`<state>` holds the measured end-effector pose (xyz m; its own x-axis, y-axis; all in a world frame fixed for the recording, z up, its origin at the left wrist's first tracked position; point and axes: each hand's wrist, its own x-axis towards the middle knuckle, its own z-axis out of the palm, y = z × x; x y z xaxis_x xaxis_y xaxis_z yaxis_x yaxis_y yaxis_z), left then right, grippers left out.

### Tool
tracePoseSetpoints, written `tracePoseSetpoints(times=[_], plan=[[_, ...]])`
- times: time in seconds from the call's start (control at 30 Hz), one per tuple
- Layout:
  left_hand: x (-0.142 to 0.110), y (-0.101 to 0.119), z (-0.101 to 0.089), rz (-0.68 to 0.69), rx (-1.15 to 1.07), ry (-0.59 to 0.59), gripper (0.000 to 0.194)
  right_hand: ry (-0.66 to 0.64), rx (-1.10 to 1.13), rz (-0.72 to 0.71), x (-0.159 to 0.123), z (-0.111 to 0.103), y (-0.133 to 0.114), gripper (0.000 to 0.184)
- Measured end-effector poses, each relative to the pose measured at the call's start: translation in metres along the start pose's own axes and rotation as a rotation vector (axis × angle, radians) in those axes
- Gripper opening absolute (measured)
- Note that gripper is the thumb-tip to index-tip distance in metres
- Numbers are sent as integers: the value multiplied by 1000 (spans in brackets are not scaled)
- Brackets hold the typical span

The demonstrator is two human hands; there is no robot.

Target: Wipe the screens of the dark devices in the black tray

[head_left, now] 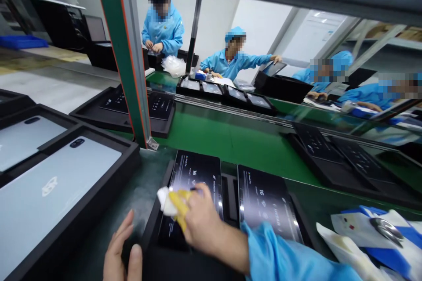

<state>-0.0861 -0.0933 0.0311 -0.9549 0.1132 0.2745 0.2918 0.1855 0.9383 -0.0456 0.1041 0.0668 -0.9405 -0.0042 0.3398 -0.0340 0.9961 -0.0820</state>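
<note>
My right hand (201, 221) pinches a cloth (173, 204) on the tablet (194, 175); my left hand (121, 250), fingers spread, steadies the tray (154, 228).

Two tablets (194, 193) side by side in tray (231, 202)

2 tablets (197, 184) (front tray), 4 co-workers (234, 59)

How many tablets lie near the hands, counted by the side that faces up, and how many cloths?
Tablets, dark screen up: 2
Tablets, silver back up: 2
Cloth in the right hand: 1
Total: 5
</note>
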Motion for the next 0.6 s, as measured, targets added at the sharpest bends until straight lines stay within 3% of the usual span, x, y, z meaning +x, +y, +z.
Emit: tracePoseSetpoints(times=[0.13, 0.23, 0.3, 0.37, 0.43, 0.5, 0.6], plan=[[0, 19, -3, -102, 12, -20, 32, 204, 97, -227, -61, 19, -49, 43], [0, 32, -8, -137, 38, -66, 35, 150, 155, -262, -62, 9, -35, 40], [1, 42, -10, -172, 66, -99, 40, 87, 146, -155, -44, -8, -3, 42], [2, 51, -11, -218, 116, -123, 45, 78, 73, 100, -25, -21, 31, 44], [3, 55, -12, -253, 158, -134, 48, 95, -1, 300, -19, -25, 47, 46], [5, 51, -12, -232, 158, -144, 49, 112, -21, 269, -33, -19, 34, 45], [7, 35, -15, -154, 147, -166, 49, 134, 51, -27, -73, -6, -19, 43]])
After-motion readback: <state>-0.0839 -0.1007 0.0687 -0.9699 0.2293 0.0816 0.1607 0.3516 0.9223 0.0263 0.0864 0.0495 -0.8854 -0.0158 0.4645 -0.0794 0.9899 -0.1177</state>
